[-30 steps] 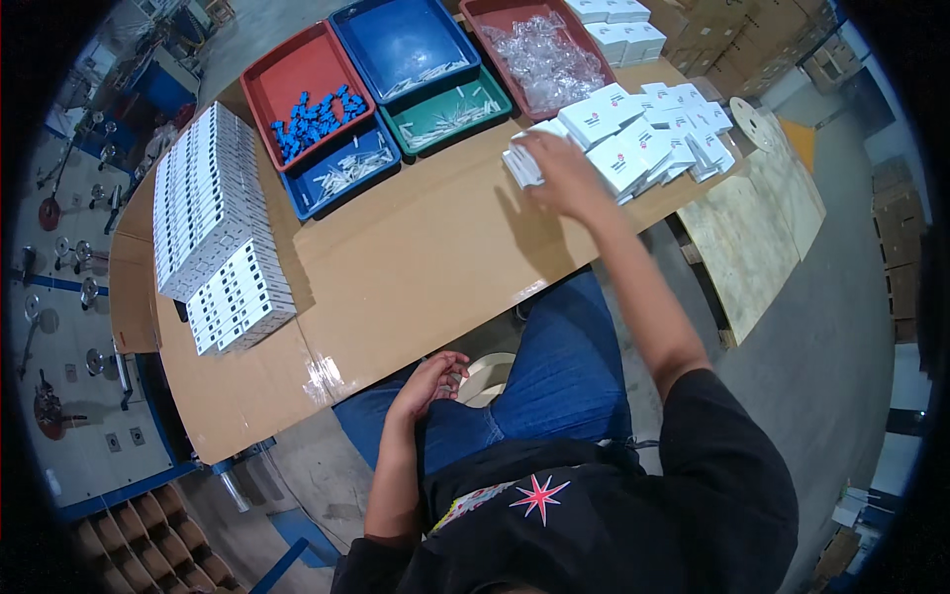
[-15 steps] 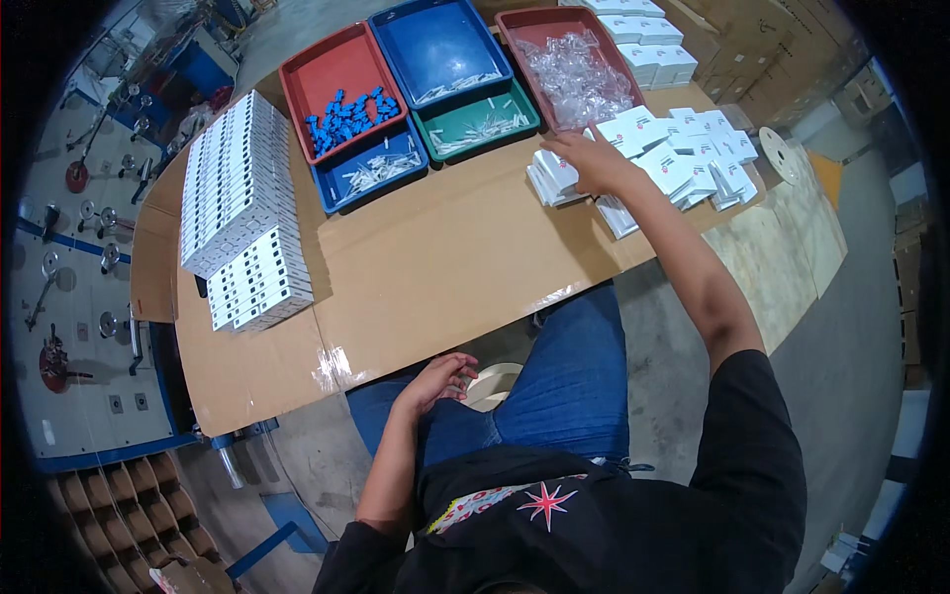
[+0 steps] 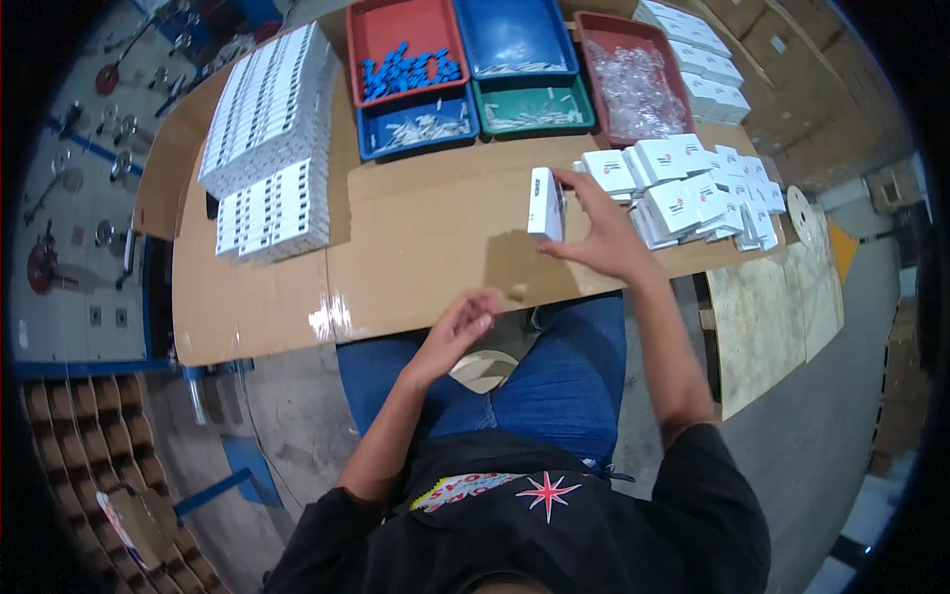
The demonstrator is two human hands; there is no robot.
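My right hand [image 3: 606,230] grips a small white box [image 3: 539,205] between thumb and fingers, holding it on edge above the cardboard-covered table. Just right of that hand lies a loose pile of similar white boxes [image 3: 675,203]. My left hand [image 3: 459,334] is above my lap at the table's near edge, holding nothing, with its fingers loosely curled and apart, slightly blurred. The left hand is a short way to the lower left of the held box and does not touch it.
Stacked white boxes [image 3: 267,114] stand in rows at the left. Along the back are a red tray [image 3: 401,28] of blue pieces, blue and green trays [image 3: 534,107] of small white parts, and a red tray [image 3: 591,74] of clear plastic pieces. More white boxes [image 3: 708,64] are stacked at the back right.
My right hand has come away from the pile, moving left and nearer with a white box. My left hand has risen from my lap toward the table edge. The view has shifted.
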